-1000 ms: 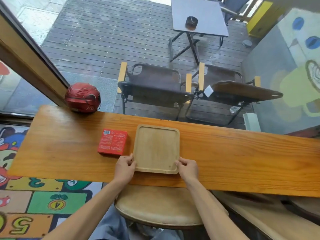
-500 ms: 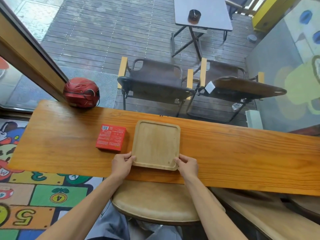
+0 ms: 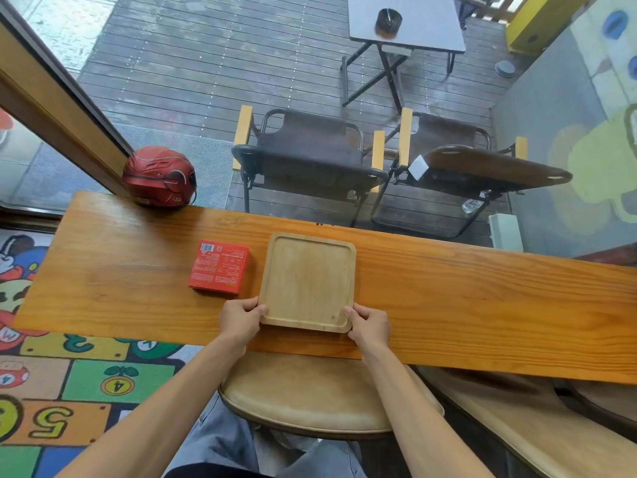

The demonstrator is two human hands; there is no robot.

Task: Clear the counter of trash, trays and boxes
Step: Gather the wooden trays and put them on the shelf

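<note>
Counter of orange-toned wood, running from left to right across the middle of the head view, in front of a window onto a planked deck. Beyond the glass stand two dark folding chairs with pale wooden armrests, and farther out a grey folding table bearing a small dark round object whose nature cannot be told. Below the near edge of the counter, a round tan stool seat; to the left, a floor mat printed with coloured numbered squares. Red helmet at the far left corner of the counter, against the window frame. Square wooden tray with rounded corners and a raised rim, lying flat near the counter's centre, close to its near edge. Red box with white print and a barcode, lying flat just beside the tray's left side, apart from it by a narrow strip of counter. Left hand at the tray's near left corner, fingers curled against the rim with the thumb on top of it. Right hand at the near right corner, fingers likewise curled, thumb lying over the rim. Both forearms extend from the bottom of the view.
</note>
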